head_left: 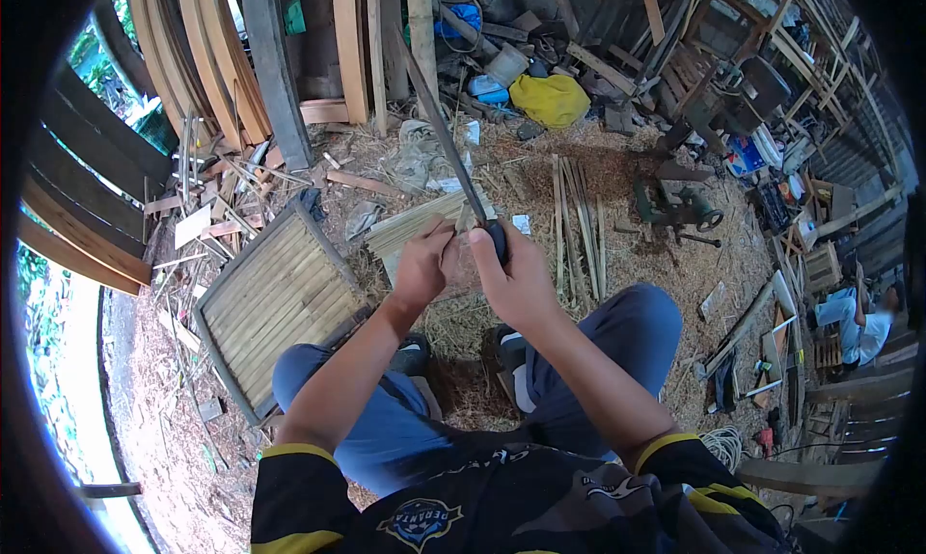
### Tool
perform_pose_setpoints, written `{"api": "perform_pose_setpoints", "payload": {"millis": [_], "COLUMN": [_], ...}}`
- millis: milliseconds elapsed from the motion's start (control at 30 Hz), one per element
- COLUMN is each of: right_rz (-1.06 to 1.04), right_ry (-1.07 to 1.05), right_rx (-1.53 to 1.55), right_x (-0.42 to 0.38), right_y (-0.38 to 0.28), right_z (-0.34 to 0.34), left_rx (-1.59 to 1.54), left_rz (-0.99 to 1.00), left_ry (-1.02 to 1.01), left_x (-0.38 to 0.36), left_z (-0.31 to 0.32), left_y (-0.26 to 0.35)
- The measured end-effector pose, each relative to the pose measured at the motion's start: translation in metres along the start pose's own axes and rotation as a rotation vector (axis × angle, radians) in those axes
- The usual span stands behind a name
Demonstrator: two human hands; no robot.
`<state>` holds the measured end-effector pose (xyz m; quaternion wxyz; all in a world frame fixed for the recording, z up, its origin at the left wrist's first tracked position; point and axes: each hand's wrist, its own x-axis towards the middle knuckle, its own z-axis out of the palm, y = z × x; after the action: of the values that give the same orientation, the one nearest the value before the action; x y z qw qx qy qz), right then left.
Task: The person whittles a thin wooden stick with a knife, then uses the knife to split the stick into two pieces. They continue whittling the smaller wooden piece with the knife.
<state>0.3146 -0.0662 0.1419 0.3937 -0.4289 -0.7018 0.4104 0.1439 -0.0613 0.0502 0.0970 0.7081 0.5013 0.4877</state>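
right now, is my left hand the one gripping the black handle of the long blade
No, the right hand is wrapped around the black handle of the long blade.

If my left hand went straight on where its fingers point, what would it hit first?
Probably the long blade, just beyond the dark handle in your right hand. Your left hand points forward and across toward it, but depth is unclear, so it might pass above or below.

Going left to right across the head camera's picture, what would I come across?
Slatted panel, left hand, right hand round a black handle, green machine with a handwheel, another person in a light shirt.
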Motion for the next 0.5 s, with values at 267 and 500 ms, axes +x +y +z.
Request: {"api": "perform_pose_setpoints", "payload": {"millis": [267,500], "right_rz": [0.023,0.006], "right_ry": [-0.025,0.002], "right_rx": [-0.004,-0.067], "right_x": [0.0,-0.003], "right_y": [0.02,0.009], "right_z": [0.009,0.005], "left_rx": [-0.047,0.048], "left_rz": [-0.064,0.023], "left_ry": [-0.033,-0.019], "left_x": [-0.016,-0.003], "left_z": [0.015,-0.002], "left_y": [-0.023,-0.004]}}
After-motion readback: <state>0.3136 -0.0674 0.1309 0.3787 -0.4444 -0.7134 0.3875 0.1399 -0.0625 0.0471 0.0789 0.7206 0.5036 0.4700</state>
